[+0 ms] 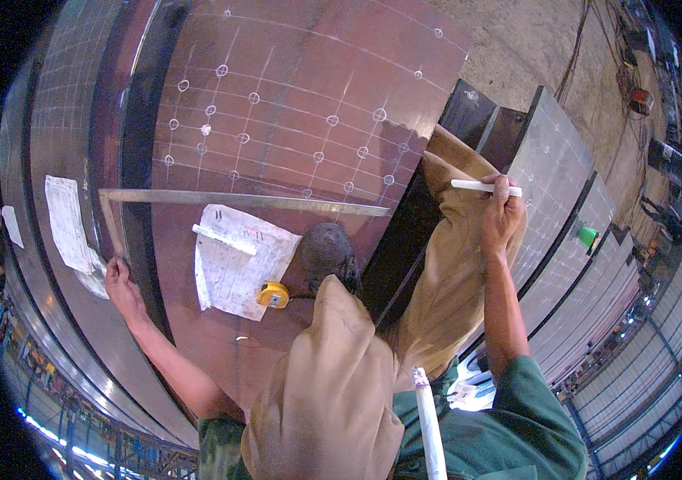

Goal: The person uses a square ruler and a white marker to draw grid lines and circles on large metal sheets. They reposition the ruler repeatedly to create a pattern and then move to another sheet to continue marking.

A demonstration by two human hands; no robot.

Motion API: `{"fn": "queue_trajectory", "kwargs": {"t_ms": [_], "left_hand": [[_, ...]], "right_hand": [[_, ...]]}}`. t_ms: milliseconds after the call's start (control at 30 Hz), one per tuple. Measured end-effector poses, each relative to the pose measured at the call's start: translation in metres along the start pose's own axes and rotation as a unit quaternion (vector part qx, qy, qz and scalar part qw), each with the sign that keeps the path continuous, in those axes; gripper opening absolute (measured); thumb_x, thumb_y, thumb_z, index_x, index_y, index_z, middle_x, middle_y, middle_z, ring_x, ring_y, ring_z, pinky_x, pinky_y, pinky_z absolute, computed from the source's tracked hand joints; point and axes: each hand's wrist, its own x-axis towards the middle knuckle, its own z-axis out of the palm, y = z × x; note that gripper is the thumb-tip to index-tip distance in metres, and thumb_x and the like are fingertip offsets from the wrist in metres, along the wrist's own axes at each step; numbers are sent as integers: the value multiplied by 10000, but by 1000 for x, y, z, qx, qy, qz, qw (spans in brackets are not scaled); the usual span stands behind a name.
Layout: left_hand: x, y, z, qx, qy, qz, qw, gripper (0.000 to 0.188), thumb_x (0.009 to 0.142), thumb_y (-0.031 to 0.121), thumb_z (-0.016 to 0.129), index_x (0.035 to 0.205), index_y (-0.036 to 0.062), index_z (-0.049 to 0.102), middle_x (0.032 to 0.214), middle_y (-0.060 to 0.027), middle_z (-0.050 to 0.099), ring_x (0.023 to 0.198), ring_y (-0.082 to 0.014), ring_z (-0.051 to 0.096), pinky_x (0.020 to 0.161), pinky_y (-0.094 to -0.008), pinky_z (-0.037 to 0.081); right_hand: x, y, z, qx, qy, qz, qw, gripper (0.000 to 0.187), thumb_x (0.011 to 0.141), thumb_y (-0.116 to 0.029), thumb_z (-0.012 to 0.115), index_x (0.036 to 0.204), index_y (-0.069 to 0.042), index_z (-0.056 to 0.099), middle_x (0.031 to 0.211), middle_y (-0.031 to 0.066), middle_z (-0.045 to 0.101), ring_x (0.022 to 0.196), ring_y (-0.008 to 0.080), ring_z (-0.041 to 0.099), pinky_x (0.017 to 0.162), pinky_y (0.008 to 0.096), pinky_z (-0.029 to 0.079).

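Note:
My left hand (126, 294) is closed on the short leg of a steel square (245, 198). Its long leg lies across a reddish-brown metal plate (293, 48) marked with chalk lines and small circles. Between the fingers of my right hand (502, 220) is a white chalk stick (467, 185), held above my right knee, off the plate. Written-on paper sheets (233, 272) rest below the square. A yellow tape measure (274, 295) sits on their lower corner, beside my dark shoe (326, 244).
More long metal plates run along the left, with papers (69, 224) on one. At right stand other marked plates (553, 152) and a green object (588, 237). A dark gap (397, 240) borders the plate by my legs. A cigarette (429, 424) juts up at the bottom.

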Motion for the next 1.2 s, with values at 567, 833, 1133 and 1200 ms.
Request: {"fn": "queue_trajectory", "kwargs": {"t_ms": [567,833,1133,1200], "left_hand": [[-54,9,14,-176,75,-77,979,254,879,73,608,1114,-23,614,927,-36,610,863,-133,553,813,-244,411],[-70,71,38,44,71,85,993,165,902,133,606,941,-5,688,767,1,643,710,-74,548,671,-232,429],[-97,125,91,-14,-22,144,989,97,877,91,642,897,1,674,737,-11,653,685,-64,559,639,-242,448],[-98,128,94,-20,-5,156,988,110,871,100,656,924,4,672,742,-17,652,694,-77,570,653,-252,459]], "right_hand": [[1,-40,15,-11,-20,14,1000,242,997,-251,529,1019,-47,657,875,-18,600,793,75,513,700,242,424],[23,-183,6,-55,-100,-275,955,227,939,-172,609,1075,-1,670,915,32,678,836,113,592,714,246,473],[-8,-224,77,-178,-481,-233,826,270,883,-205,678,1051,6,663,779,55,672,670,78,563,609,253,456],[-8,-212,79,-146,-500,-191,832,235,880,-220,678,934,8,661,647,16,627,595,58,499,543,250,401]]}}
